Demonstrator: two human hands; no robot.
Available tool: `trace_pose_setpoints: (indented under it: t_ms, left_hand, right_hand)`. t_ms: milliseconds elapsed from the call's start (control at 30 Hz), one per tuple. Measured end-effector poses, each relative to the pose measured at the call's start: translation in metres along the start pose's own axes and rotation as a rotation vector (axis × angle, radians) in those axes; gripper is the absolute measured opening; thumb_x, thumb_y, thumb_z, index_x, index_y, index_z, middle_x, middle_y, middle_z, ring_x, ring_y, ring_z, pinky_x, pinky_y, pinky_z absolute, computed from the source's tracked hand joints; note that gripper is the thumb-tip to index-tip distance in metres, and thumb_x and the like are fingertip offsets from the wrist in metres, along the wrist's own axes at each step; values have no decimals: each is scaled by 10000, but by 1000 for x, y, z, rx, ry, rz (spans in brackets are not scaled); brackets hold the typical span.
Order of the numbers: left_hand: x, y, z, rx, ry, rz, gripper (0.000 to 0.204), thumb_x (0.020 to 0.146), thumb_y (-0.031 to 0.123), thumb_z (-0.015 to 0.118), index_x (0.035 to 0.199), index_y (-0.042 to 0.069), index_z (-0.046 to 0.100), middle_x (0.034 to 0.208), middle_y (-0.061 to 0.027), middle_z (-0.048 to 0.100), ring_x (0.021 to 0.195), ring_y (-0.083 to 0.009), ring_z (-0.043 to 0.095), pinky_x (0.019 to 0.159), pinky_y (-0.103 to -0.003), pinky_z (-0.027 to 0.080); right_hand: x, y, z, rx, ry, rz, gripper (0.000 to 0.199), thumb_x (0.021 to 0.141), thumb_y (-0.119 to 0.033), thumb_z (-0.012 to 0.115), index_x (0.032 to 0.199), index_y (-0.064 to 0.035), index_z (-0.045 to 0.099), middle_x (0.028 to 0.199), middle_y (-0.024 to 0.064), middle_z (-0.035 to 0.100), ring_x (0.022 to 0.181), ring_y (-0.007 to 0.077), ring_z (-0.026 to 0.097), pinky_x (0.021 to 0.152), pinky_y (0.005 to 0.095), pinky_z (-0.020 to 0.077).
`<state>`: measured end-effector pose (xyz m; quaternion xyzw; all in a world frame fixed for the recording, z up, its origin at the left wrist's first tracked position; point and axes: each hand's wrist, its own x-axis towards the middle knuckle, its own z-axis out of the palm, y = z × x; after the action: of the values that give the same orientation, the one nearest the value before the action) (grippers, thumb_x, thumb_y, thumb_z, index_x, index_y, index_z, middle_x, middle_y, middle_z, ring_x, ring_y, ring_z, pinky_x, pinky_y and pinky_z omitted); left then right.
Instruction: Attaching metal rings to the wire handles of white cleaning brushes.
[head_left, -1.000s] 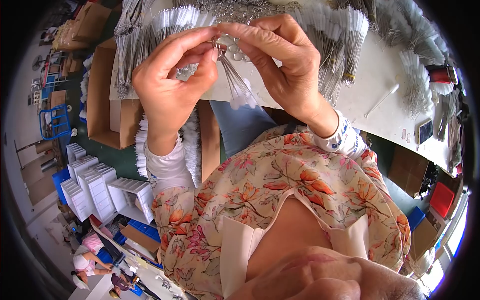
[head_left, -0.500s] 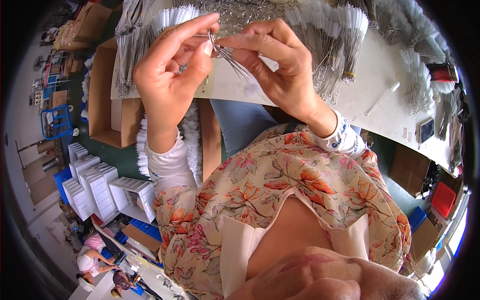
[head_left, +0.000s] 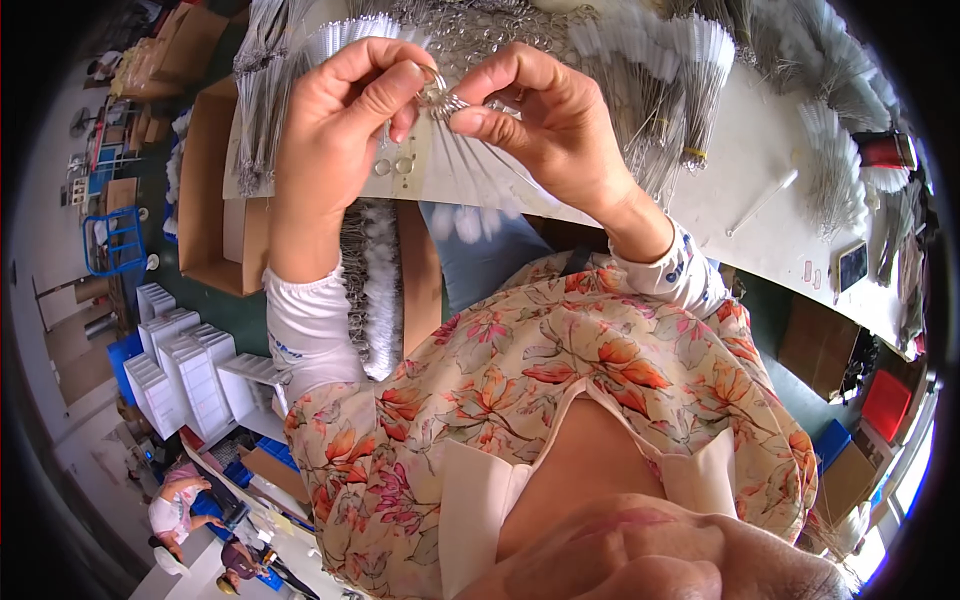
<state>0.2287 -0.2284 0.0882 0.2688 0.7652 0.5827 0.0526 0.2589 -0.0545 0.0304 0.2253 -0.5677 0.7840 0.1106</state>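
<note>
1. The left hand (head_left: 345, 115) pinches a ring (head_left: 433, 77) between thumb and forefinger; the right hand (head_left: 550, 125) pinches the brushes (head_left: 468, 222) at their looped ends.
2. A firm hold on the ring, with a lighter right-hand touch, should stop the loops bunching or the stems crossing.
3. The ring lies between both hands, at the left fingertips; the brushes fan from it, their blurred white tips hanging below the hands.
4. Loose rings (head_left: 404, 165) lie on the table (head_left: 760, 160) near the left wrist.
5. Beyond the hands lies a ring pile (head_left: 480, 35); brush bundles (head_left: 705, 65) flank it.
</note>
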Motion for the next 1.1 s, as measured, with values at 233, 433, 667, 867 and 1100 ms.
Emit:
trace_pose_setpoints:
  t_ms: [233, 433, 667, 867, 1100]
  left_hand:
    - [-12, -5, 16, 73, 54, -27, 146, 908, 104, 540, 1026, 44, 601, 736, 17, 566, 597, -41, 475, 527, -179, 389]
    - [-18, -17, 8, -236, 66, -154, 144, 911, 155, 554, 977, 42, 612, 685, 35, 554, 563, -44, 480, 508, -179, 392]
    - [-26, -2, 14, 278, 60, -83, 161, 901, 128, 550, 907, -15, 623, 847, -68, 626, 709, -94, 568, 628, -220, 459]
    - [-36, -18, 33, -843, 263, 42, 154, 902, 116, 529, 906, -14, 612, 1015, -149, 633, 928, -229, 622, 850, -333, 476]
    - [-39, -19, 63, -125, 499, 412, 129, 901, 166, 543, 896, 40, 569, 746, -66, 568, 578, -137, 521, 530, -270, 430]
  right_hand:
    - [-2, 1, -7, 102, 12, 167, 108, 823, -68, 658, 900, -7, 611, 815, 23, 626, 789, 79, 580, 710, 228, 482]
    - [-4, 0, -3, -7, -81, 123, 126, 820, -53, 657, 927, 6, 627, 821, 19, 633, 786, 82, 588, 715, 229, 487]
    - [-8, -5, -2, 207, -67, 269, 98, 806, -41, 669, 891, -1, 644, 843, 31, 645, 797, 90, 600, 727, 230, 490]
    - [-10, 14, 19, -209, -15, -118, 120, 739, -39, 719, 851, -33, 676, 816, 34, 655, 804, 120, 598, 767, 265, 461]
    - [-22, -1, 21, -283, 76, -185, 102, 772, -17, 690, 857, 16, 643, 794, 29, 600, 721, 92, 515, 663, 222, 418]
